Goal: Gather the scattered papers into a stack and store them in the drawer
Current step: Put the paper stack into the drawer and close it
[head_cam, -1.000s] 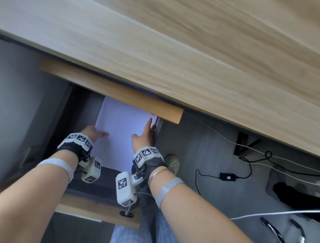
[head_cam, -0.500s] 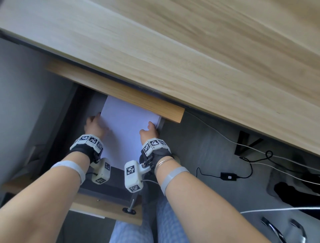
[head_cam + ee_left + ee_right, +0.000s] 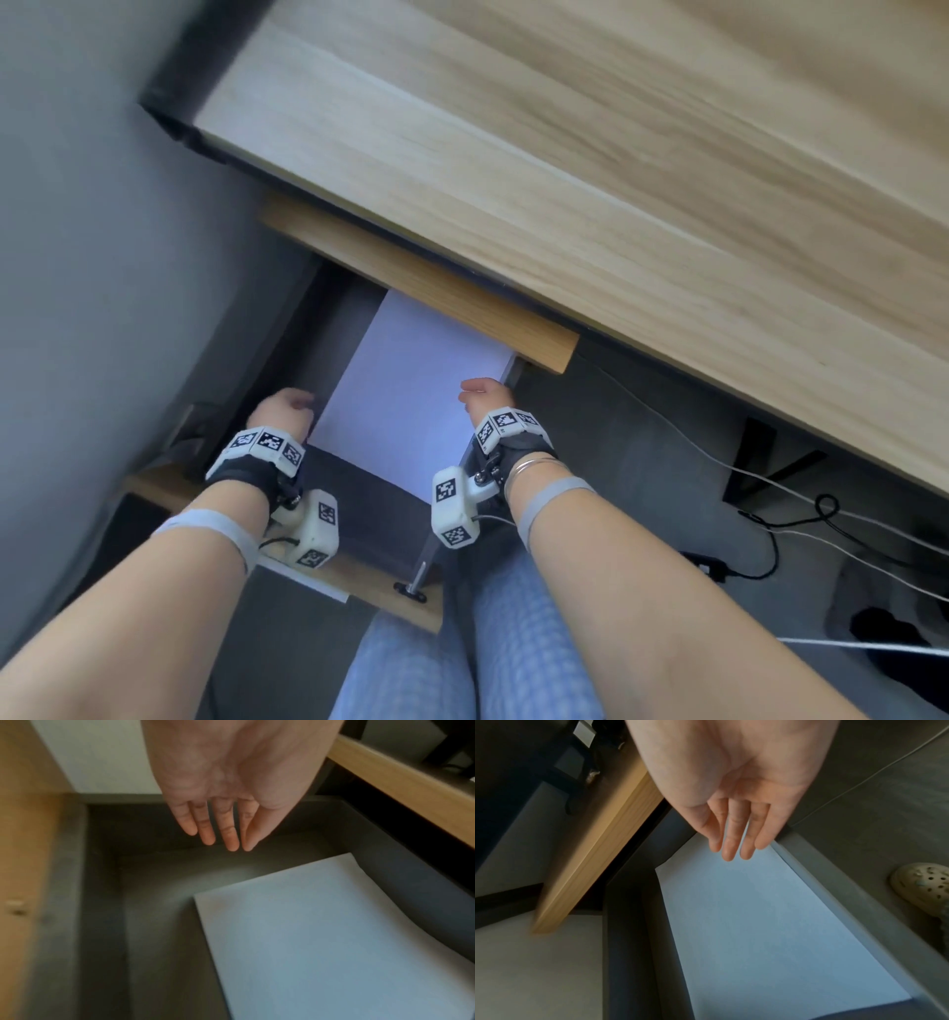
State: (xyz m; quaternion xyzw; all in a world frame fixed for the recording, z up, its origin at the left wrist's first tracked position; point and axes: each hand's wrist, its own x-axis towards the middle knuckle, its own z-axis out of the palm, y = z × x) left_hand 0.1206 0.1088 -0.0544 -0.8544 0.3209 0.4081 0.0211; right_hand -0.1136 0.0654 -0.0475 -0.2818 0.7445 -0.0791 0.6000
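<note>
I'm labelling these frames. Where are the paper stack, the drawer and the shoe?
paper stack (image 3: 770,933), right wrist view, middle of the top sheet
drawer (image 3: 107,902), left wrist view, bare dark floor left of the stack
shoe (image 3: 921,888), right wrist view, perforated toe

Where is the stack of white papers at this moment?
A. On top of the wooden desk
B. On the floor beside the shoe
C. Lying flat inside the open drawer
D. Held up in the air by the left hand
C: the papers lie flat on the bottom of the open drawer, and both the left hand and the right hand are open above them, holding nothing.
</note>
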